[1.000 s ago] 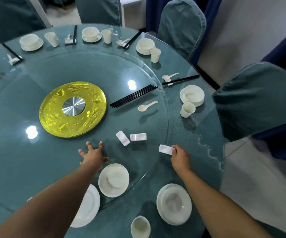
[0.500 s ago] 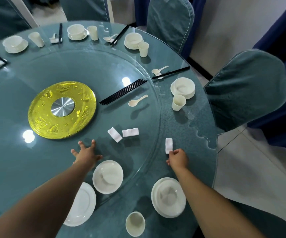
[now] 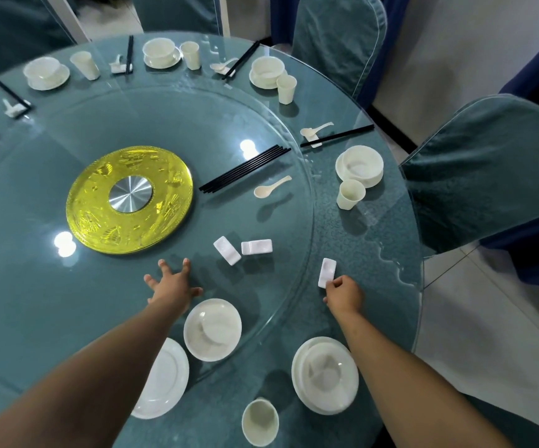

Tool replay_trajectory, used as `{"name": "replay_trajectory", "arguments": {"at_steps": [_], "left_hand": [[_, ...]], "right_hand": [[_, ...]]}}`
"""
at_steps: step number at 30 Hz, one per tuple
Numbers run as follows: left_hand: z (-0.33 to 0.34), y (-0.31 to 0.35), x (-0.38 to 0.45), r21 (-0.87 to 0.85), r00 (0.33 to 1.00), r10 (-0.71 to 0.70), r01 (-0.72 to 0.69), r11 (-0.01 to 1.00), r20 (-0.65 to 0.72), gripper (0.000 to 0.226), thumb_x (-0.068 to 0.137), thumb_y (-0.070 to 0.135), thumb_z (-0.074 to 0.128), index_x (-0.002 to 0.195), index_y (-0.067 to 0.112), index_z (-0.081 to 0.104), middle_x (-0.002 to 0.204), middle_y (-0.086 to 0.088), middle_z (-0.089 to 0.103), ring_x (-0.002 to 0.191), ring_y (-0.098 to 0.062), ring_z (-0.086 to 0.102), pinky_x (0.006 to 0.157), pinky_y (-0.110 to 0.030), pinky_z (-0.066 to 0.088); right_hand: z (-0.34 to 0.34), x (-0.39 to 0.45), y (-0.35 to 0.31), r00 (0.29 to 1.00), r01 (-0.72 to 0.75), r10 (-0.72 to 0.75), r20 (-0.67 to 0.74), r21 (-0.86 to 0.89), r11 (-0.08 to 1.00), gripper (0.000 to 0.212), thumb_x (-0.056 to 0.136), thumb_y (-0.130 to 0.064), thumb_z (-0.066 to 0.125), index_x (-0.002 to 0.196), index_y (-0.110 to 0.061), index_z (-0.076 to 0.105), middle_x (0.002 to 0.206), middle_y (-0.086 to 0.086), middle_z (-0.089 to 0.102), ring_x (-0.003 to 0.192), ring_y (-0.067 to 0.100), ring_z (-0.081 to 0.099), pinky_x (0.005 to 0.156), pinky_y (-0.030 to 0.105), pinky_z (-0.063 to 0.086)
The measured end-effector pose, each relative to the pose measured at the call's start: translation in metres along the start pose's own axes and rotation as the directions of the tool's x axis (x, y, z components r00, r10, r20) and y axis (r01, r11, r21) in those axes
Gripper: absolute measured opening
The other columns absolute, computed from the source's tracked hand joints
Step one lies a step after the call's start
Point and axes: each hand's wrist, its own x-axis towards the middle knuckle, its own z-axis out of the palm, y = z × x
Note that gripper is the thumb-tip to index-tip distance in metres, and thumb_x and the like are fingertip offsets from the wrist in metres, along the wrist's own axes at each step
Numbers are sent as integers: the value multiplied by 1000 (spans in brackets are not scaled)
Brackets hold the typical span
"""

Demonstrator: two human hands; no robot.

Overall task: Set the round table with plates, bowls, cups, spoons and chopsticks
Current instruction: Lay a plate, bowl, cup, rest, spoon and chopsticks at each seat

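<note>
Placing now: my right hand (image 3: 342, 294) pinches the near end of a white chopstick rest (image 3: 327, 272) and sets it on the outer ring of the round table (image 3: 374, 253), at about 4 o'clock from the gold centre disc (image 3: 129, 198).
Left hand: my left hand (image 3: 172, 284) lies flat with fingers spread wide on the glass turntable (image 3: 35, 286), at about 6 o'clock from the disc, holding nothing.
Rest, handling: small, glazed, light and stiff; I judge it slippery on glass and chippable, so I take it by its short end or long sides and lay it down gently.
Near me: a bowl on a plate (image 3: 324, 375) at 5 o'clock, a cup (image 3: 259, 421) beside it, a second bowl (image 3: 212, 329) on the turntable edge, a bare plate (image 3: 161, 379) just left of it.
On the turntable: two spare rests (image 3: 256, 247) lie just beyond my hands; further out at 3 o'clock are a loose spoon (image 3: 271, 188) and a bundle of black chopsticks (image 3: 245, 168).
Chopsticks, handling: thin, stiff and smooth; best lifted as a pair near the middle.
Far settings: from 10 to 3 o'clock, places look laid.
Left to do, I judge: spoon and chopsticks onto this rest.
</note>
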Motion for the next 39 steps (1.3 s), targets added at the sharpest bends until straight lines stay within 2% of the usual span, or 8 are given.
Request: {"name": "replay_trajectory", "arguments": {"at_steps": [3, 7, 13, 16, 20, 26, 31, 39], "left_hand": [[1, -1, 0, 5, 1000, 7, -7, 1000, 3, 84, 92, 46, 61, 156, 35, 8, 159, -23, -17, 144, -55, 7, 115, -67, 12], [1, -1, 1, -3, 1000, 8, -8, 1000, 1, 84, 92, 46, 61, 156, 36, 8, 159, -23, -17, 144, -55, 0, 115, -67, 11], [1, 0, -1, -8, 1000, 9, -9, 1000, 6, 84, 92, 46, 62, 156, 35, 8, 159, -23, -17, 145, -54, 3, 115, -66, 10], [-1, 2, -2, -27, 1000, 9, -9, 1000, 12, 84, 92, 45, 63, 156, 36, 8, 159, -22, -18, 144, -54, 6, 115, -66, 9], [-4, 3, -5, -53, 1000, -3, 4, 999, 19, 85, 92, 45, 63, 155, 37, 8, 160, -20, -18, 144, -55, -4, 116, -66, 10], [-5, -2, -9, -132, 999, -24, 27, 991, 26, 84, 90, 45, 65, 153, 46, 9, 161, -6, -19, 144, -51, -14, 107, -71, 23], [-6, -19, -11, -137, 999, -23, 28, 990, 39, 85, 90, 43, 66, 152, 48, 8, 161, -3, -21, 145, -49, -16, 106, -72, 26], [-8, -55, -15, -92, 997, 36, -30, 995, 72, 88, 87, 45, 68, 152, 48, 8, 161, 0, -22, 145, -47, -18, 109, -71, 21]], "right_hand": [[1, 2, -2, 1000, 6, -7, -12, -3, 1000, 16, 91, -18, 54, 77, -12, 58, 69, 12, 72, 58, 23, 67, 56, 26, 46], [3, 5, -6, 999, 30, -30, -13, -22, 999, 17, 91, -18, 53, 76, -12, 59, 62, 8, 70, 58, 23, 67, 67, 31, 53], [5, 5, -4, 996, 84, -86, -19, -79, 993, 16, 91, -17, 55, 86, -6, 64, 80, 16, 72, 80, 33, 68, 77, 37, 54], [3, -1, -3, 990, 128, -134, -54, -103, 986, 17, 92, -18, 56, 86, -5, 64, 85, 14, 71, 82, 33, 65, 73, 36, 52], [10, -14, -21, 951, 295, -306, -50, -157, 942, 17, 92, -19, 57, 82, -6, 62, 84, 11, 66, 77, 30, 60, 63, 30, 41], [44, -35, -78, 834, 552, -542, 104, -179, 814, 15, 93, -19, 56, 86, -7, 60, 91, 9, 63, 86, 27, 56, 76, 37, 45], [68, -43, -113, 765, 643, -612, 200, -223, 732, 13, 94, -18, 53, 87, -8, 59, 94, 7, 60, 85, 26, 55, 72, 37, 45], [80, -40, -127, 755, 655, -617, 220, -305, 692, 13, 95, -20, 54, 88, -10, 59, 97, 6, 58, 86, 28, 56, 73, 38, 48]]}}
